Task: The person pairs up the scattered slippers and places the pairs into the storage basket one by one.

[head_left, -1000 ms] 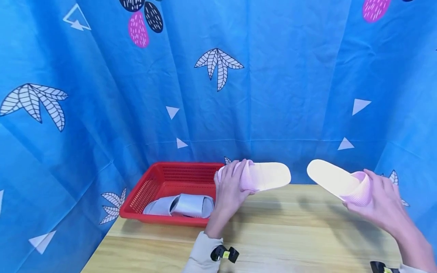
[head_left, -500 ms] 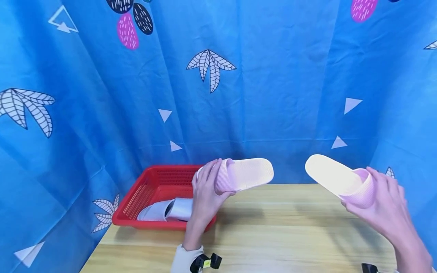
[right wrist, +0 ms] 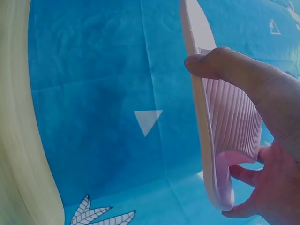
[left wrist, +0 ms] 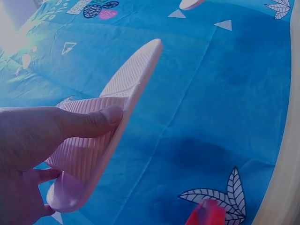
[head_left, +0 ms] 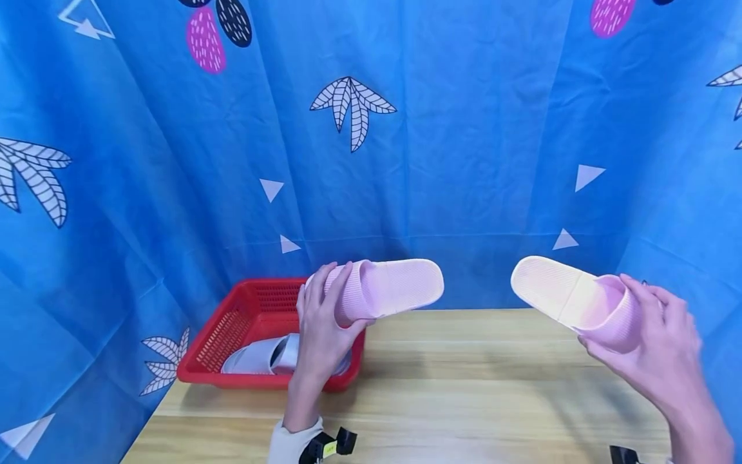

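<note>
My left hand (head_left: pixel 322 322) grips a pink slipper (head_left: pixel 406 283) across its ribbed strap, heel end pointing right, above the near right part of a red basket. In the left wrist view the thumb lies along the strap of that pink slipper (left wrist: pixel 89 150), with fingertips at the toe end. A matching pink slipper (head_left: pixel 556 290) is in my right hand (head_left: pixel 666 341), held over the right side of the table with its heel toward the upper left. The right wrist view has the thumb on the sole edge of this slipper (right wrist: pixel 206 131) and fingers round the strap.
The red basket (head_left: pixel 203 348) stands on the left of the wooden table (head_left: pixel 452 399). Inside it lie grey slippers (head_left: pixel 255 357), partly hidden by my left hand and forearm. A blue patterned curtain (head_left: pixel 464 161) hangs behind and along both sides.
My left hand has carried its pink slipper left, over the basket, covering part of the grey slippers. The right hand keeps its slipper at nearly the same place. The head view has shifted slightly.
</note>
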